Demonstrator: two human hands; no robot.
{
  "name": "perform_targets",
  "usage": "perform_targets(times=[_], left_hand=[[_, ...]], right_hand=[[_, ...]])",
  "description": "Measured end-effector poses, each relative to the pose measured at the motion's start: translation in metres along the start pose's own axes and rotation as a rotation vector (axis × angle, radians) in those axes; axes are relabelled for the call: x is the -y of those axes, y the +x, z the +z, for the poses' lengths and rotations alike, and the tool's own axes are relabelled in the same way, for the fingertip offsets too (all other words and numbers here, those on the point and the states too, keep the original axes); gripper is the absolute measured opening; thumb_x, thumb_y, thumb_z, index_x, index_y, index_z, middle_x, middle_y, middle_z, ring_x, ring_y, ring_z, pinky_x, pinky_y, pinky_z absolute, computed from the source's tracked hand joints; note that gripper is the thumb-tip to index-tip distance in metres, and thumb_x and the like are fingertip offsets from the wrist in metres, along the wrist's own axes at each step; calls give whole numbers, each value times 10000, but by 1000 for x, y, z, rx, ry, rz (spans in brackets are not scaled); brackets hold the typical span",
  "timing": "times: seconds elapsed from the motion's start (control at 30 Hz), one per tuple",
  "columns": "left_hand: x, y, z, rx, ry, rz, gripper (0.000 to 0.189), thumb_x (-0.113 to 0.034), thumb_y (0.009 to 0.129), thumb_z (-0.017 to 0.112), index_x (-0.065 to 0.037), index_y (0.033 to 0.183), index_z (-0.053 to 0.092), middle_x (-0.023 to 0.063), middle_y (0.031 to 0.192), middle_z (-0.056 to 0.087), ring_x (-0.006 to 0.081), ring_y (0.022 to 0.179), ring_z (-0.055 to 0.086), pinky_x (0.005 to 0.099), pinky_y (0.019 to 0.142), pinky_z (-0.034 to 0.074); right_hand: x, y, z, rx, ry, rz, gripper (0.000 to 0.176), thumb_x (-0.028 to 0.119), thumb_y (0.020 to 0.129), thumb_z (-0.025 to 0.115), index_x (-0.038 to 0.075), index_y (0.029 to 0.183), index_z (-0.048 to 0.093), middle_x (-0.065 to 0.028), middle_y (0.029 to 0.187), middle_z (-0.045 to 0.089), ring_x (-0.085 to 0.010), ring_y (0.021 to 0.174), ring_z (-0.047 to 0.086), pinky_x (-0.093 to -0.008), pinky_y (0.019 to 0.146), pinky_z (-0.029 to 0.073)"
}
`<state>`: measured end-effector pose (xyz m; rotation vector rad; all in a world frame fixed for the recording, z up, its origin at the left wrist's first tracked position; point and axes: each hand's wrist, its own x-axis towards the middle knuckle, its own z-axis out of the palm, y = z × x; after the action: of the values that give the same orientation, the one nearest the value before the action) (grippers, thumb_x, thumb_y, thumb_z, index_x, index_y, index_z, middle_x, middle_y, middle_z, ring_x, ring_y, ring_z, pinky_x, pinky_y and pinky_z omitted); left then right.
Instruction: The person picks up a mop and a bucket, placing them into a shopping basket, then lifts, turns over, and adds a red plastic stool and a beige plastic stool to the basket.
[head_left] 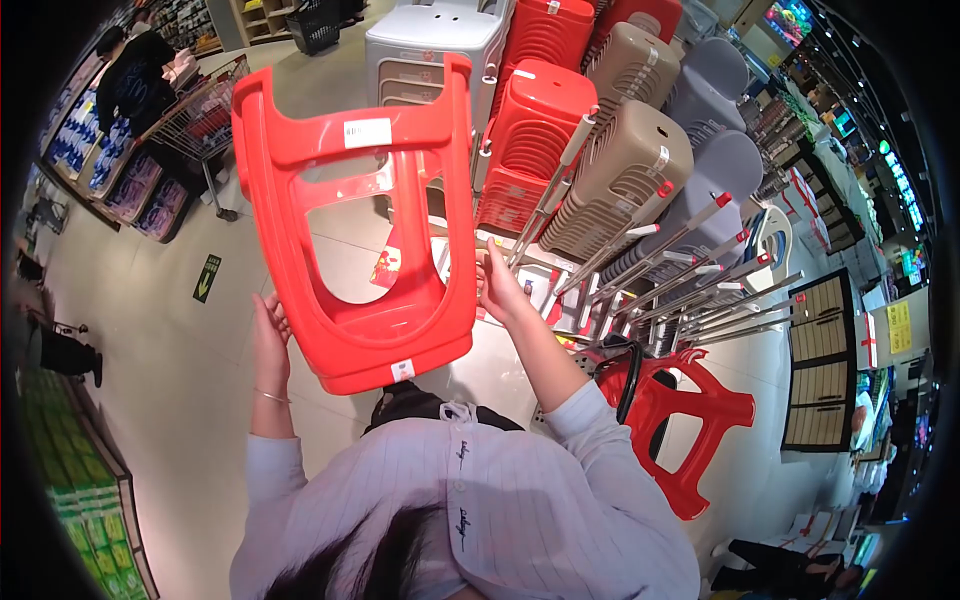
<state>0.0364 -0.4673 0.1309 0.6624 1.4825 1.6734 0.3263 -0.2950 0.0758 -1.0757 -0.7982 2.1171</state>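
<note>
A red plastic stool [290,250] is in the air in front of my chest, tipped so its legs point up and away and its seat end is near me. My left hand [272,330] grips its left side, and my right hand [500,285] grips its right side; part of the fingers on both is hidden. White labels are stuck on a crossbar and on the near seat edge. Beside my right elbow, another red stool [665,415] stands on the floor at the right.
Stacks of red stools [540,100], beige stools [640,150] and grey chairs [715,170] stand ahead right. Several metal poles with red caps [720,200] lean out towards me there. A person with a shopping cart [200,115] is at far left, near shelves.
</note>
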Motion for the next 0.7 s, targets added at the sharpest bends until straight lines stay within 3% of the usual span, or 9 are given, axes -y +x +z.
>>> perform_targets(times=[0.17,0.27,0.4,0.43,0.47,0.5,0.57,0.67,0.7], left_hand=[[53,25,-21,-177,-523,-327,431,-401,930,253,-54,981,503,87,982,598,172,868,575,311,790,451],[77,17,-9,-325,-592,-384,376,-351,925,278,-58,1005,500,93,1018,582,197,938,553,343,871,423],[109,6,-5,-355,-499,-219,253,-266,908,358,-70,986,497,54,934,573,150,885,544,308,822,436],[109,6,-1,-278,-536,-177,228,-252,907,354,-81,937,502,32,859,560,131,829,537,299,779,439],[109,4,2,-208,-575,-131,215,-238,906,351,-92,889,507,11,783,546,112,772,529,289,736,441],[105,4,-3,130,-676,-96,256,-200,900,349,-107,698,475,-4,635,476,99,631,476,255,625,413],[106,14,-1,194,-651,-65,289,-184,892,357,-112,623,432,-5,582,431,100,576,429,245,582,385],[103,21,9,326,-658,8,367,-140,868,365,-111,503,385,8,502,370,105,496,347,225,516,335],[100,17,11,377,-616,-18,366,-139,867,361,-109,503,392,8,500,370,104,497,349,230,516,335]], right_hand=[[-59,14,-8,-170,342,23,414,457,874,432,104,671,506,-9,594,513,-88,474,453,-194,461,389],[-80,15,-28,-202,350,-46,415,420,891,414,97,646,506,-26,597,546,-131,560,537,-261,547,466],[-75,5,-32,-184,362,-212,304,295,912,407,25,909,548,-89,896,590,-155,784,580,-285,711,484],[-63,-3,-23,-166,311,-277,283,236,918,392,-1,1013,513,-93,1019,563,-166,870,568,-293,780,469],[-64,1,-31,-219,200,-280,261,215,916,389,-1,992,514,-63,878,569,-178,817,572,-303,753,471],[-66,4,-42,-124,211,-312,254,201,919,376,-1,999,508,-47,800,541,-172,767,559,-310,744,468],[-66,14,-59,49,92,-418,261,192,928,358,-9,1024,493,-7,630,434,-144,624,491,-351,724,458],[-65,29,-70,380,-11,-986,255,235,923,378,45,776,464,0,629,412,-154,656,483,-396,763,437],[-64,26,-80,284,-43,-863,274,245,916,382,67,710,414,-17,642,412,-191,727,498,-380,810,418]])
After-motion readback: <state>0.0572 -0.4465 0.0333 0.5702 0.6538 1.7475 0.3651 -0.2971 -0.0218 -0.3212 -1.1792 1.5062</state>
